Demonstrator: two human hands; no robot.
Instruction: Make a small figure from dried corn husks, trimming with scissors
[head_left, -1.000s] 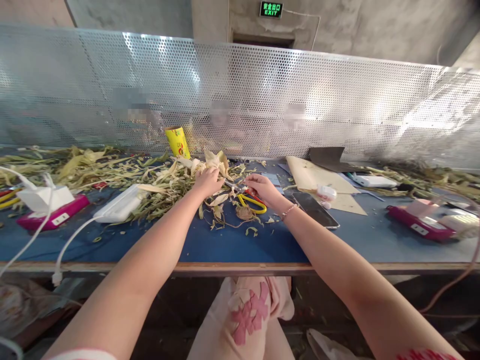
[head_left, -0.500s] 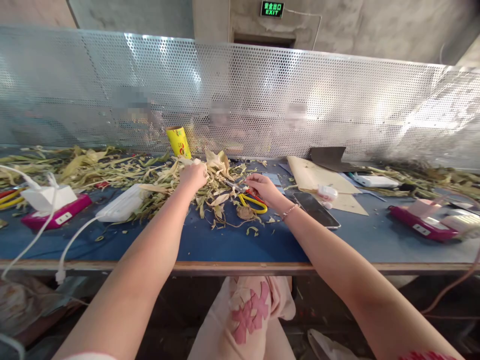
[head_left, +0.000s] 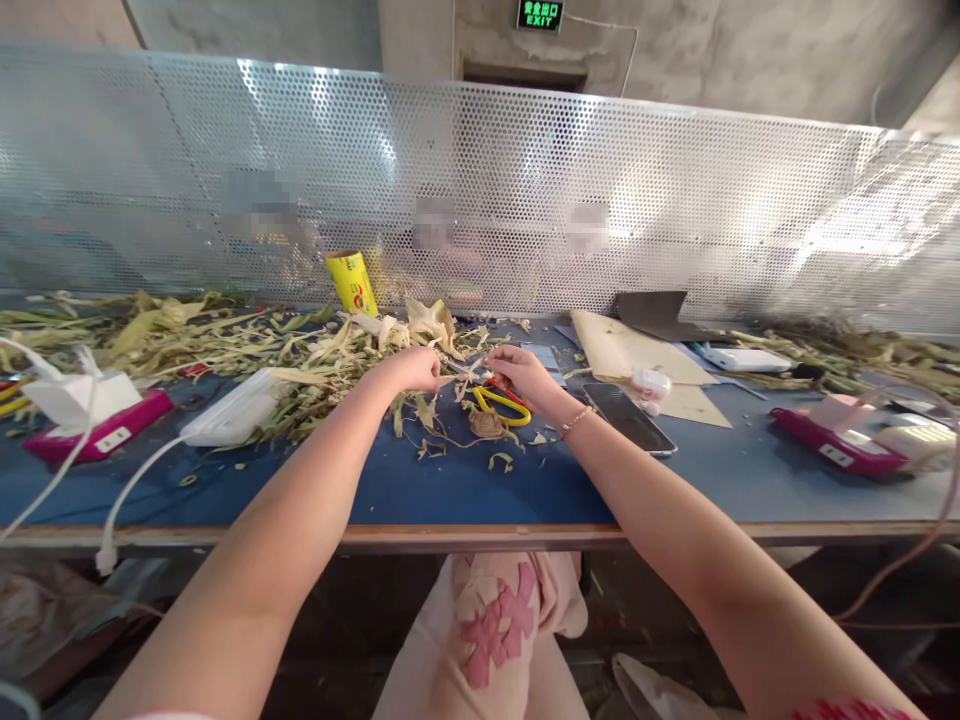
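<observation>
Dried plant strips lie heaped across the blue table. My left hand is closed at the right side of this heap, its fingertips pinched on a pale strip. Facing it, my right hand is closed too, thumb and fingertips pinching a small pale piece close to the strip's other end. Between and just below the hands lie scissors with yellow handles and a small coil of brown twine. Large pale husk leaves stand behind my left hand.
A yellow tube stands by the perforated metal screen. To the right are a phone, brown paper and a magenta power strip. At left lie a white power bank and another magenta strip.
My left hand has moved right and slightly down, away from the heap and closer to my right hand. A pale strip now shows between the hands. My right hand has hardly moved.
</observation>
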